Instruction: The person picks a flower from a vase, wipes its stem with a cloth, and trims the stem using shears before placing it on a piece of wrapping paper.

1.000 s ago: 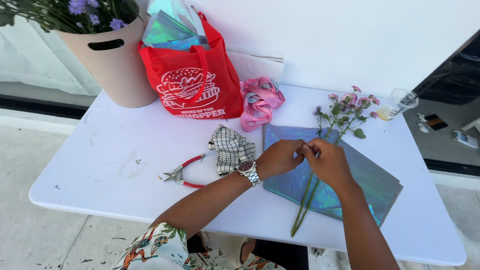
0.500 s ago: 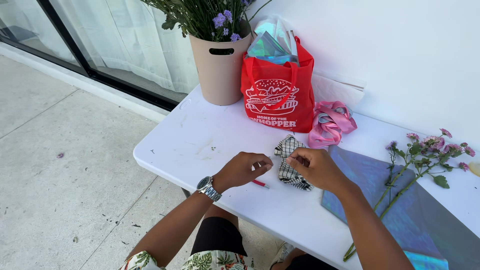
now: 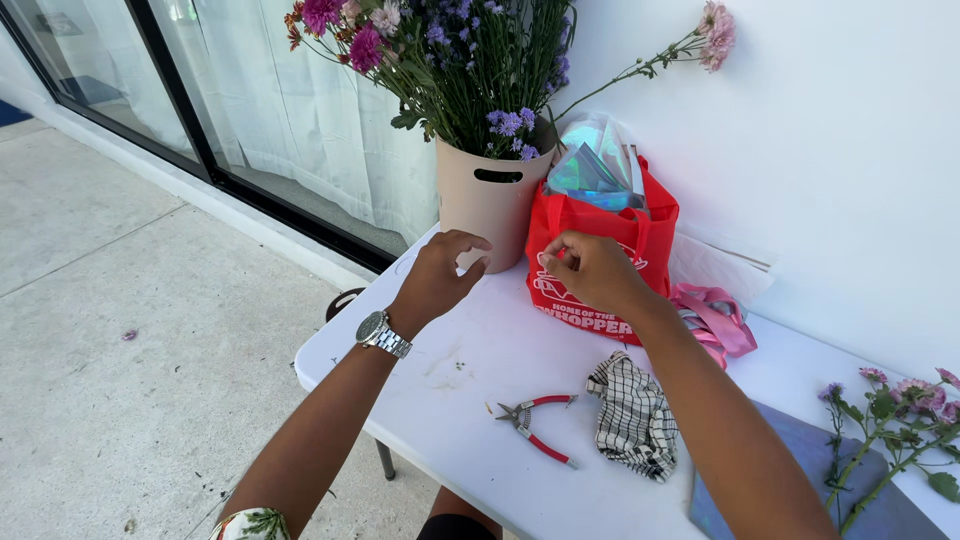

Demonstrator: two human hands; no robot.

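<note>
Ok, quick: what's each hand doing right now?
Left hand: open, fingers curled, holding nothing, in front of the beige flower pot.
Right hand: loosely closed in front of the red bag; whether it holds anything cannot be told.

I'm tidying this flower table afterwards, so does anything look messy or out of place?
Mostly minor: the black-and-white checked cloth lies crumpled beside the red-handled snips, small green scraps dot the white table, and one pink flower stem leans far out of the beige bucket.
</note>
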